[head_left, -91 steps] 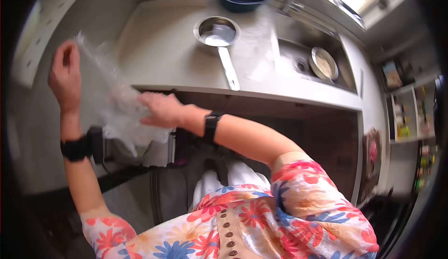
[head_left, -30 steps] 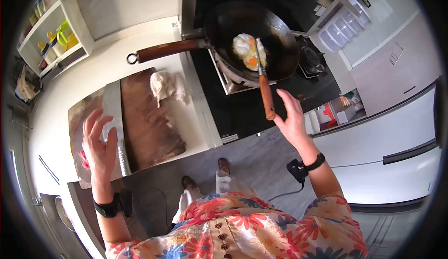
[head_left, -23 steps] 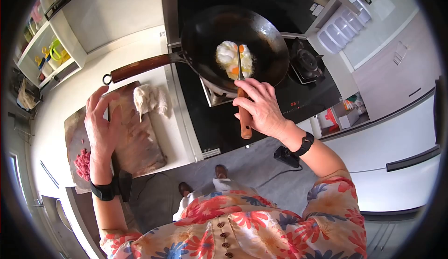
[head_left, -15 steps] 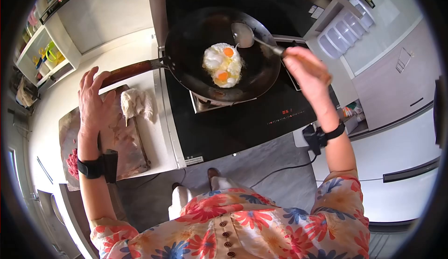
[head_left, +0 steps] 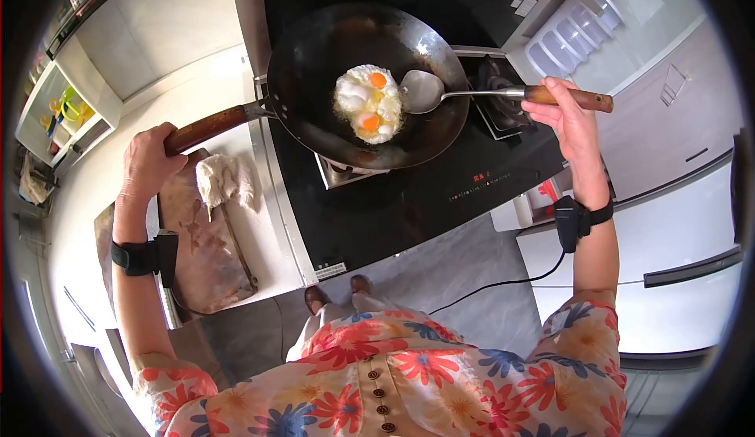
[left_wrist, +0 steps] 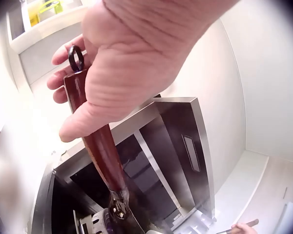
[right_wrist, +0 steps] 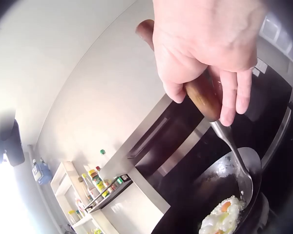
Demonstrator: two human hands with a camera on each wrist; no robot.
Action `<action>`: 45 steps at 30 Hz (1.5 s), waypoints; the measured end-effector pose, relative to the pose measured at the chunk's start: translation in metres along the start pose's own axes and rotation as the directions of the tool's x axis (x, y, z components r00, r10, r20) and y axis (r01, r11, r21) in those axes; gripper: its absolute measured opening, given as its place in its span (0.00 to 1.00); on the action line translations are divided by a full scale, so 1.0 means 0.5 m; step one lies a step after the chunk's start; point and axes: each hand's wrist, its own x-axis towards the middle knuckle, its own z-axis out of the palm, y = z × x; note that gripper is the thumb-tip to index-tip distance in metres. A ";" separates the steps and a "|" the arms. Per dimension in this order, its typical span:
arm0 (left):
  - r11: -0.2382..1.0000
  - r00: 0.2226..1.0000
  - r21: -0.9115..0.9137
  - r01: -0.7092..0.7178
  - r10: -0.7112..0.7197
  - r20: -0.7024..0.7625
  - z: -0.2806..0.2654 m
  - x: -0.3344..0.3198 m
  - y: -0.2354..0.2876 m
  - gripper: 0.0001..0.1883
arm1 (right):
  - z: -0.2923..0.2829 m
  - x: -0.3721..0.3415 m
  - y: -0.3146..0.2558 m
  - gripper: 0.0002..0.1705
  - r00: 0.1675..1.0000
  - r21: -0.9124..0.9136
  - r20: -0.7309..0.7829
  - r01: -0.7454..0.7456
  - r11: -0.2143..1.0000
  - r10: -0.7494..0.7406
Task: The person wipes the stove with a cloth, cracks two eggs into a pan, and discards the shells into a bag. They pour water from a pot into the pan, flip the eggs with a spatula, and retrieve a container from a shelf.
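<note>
A black wok (head_left: 314, 134) sits on the stove with fried eggs (head_left: 368, 103) in it, two orange yolks showing. My left hand (head_left: 151, 162) grips the wok's wooden handle (head_left: 211, 129) near its ring end. In the left wrist view the thumb lies along the handle (left_wrist: 105, 156) and the fingers show behind it. My right hand (head_left: 572, 122) holds a wok spatula (head_left: 480, 92) by its wooden grip, out to the right of the wok. The spatula's metal blade (head_left: 423, 91) is inside the wok, right at the eggs' edge.
A cutting board (head_left: 200, 240) lies on the left counter, with a crumpled white cloth (head_left: 226, 181) at its far edge. A second burner (head_left: 495, 95) is right of the wok. Sauce bottles (right_wrist: 95, 180) stand on a shelf. A cable (head_left: 503, 283) hangs from the right wrist camera.
The view has gone from a sink counter, with plastic film at the hands, to the stove. My right hand took the spatula and swung it rightward. My left hand moved onto the wok handle.
</note>
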 end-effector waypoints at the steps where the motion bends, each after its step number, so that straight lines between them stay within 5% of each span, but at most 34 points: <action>1: 1.000 1.000 0.021 0.012 -0.013 0.015 0.000 0.002 0.000 0.17 | 0.006 0.001 0.005 0.20 1.000 0.031 -0.015 -0.015 0.999 0.015; 16: 1.000 1.000 -0.026 0.005 -0.004 0.022 0.006 -0.005 -0.006 0.14 | 0.025 0.039 -0.068 0.20 0.994 -0.093 0.104 -0.020 0.995 0.029; 25: 0.998 0.999 -0.053 0.030 -0.027 0.045 0.003 -0.027 0.008 0.11 | 0.037 0.063 -0.059 0.19 0.993 -0.134 0.062 0.110 0.985 -0.103; 39: 0.991 0.996 -0.114 0.076 -0.071 0.051 0.005 -0.060 0.024 0.14 | 0.034 0.081 0.019 0.16 0.962 0.052 0.127 0.237 0.970 -0.242; 45: 0.984 0.996 -0.159 0.077 -0.070 0.049 0.011 -0.066 0.021 0.15 | 0.061 0.095 0.055 0.14 0.965 0.152 0.175 0.172 0.973 -0.198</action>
